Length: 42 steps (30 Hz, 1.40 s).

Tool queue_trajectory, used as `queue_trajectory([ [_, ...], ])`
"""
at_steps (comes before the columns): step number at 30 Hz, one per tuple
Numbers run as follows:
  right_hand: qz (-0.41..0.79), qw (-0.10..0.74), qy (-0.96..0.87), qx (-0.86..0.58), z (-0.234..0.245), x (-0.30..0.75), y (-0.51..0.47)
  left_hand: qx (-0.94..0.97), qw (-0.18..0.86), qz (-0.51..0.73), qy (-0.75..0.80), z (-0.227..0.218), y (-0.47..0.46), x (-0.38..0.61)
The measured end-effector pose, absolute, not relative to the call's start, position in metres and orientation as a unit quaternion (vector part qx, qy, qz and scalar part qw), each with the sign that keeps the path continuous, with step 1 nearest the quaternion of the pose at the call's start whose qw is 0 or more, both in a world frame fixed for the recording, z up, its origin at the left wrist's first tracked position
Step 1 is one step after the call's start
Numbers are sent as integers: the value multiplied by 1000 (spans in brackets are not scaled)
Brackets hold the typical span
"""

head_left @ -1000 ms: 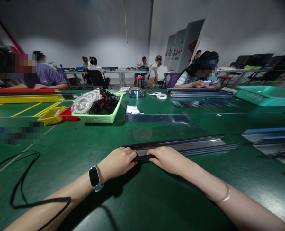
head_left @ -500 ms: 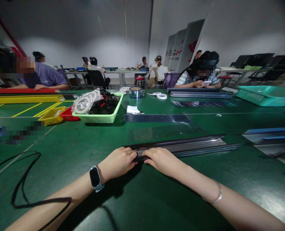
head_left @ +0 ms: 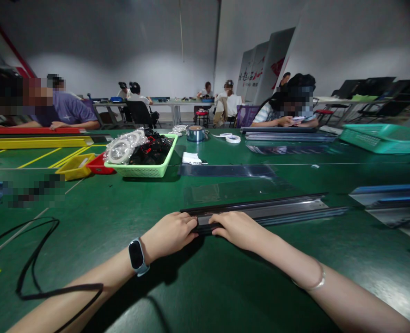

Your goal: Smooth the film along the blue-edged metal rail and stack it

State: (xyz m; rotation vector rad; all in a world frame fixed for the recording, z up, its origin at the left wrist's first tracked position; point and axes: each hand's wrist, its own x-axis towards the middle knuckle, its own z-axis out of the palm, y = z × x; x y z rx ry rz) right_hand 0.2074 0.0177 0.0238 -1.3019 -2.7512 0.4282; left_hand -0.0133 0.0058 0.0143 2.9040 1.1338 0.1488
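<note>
Left of the left hand, a black cable is looped on the green table and is seen across the left forearm. Beyond the left hand and to its left, a yellow tray and a red tray are set side by side, next to a light green basket in which bagged white rings are heaped. The left end of a dark channel is gripped by the left hand, on whose wrist a watch is worn. Just to its right, the channel's near wall is pinched between the fingers and thumb of the right hand; a bangle is worn on that forearm. The channel is laid out rightward from the hands. Beyond it, a clear sheet is spread flat, with a tape roll placed farther off. Well to the right of the right hand, blue-edged profiles are grouped, and beyond them a teal basket is set.
</note>
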Motion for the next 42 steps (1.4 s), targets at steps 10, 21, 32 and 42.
queue_trajectory([
  [10,148,21,-885,-441,27,212,18,930,6,48,365,11,7,-14],
  [21,119,93,-924,-351,22,202,13,929,6,49,367,9,7,-13],
  [32,167,104,-909,-367,12,202,18,930,11,47,365,12,7,-13],
  [42,159,74,-901,-396,19,202,16,932,6,45,361,12,7,-14],
])
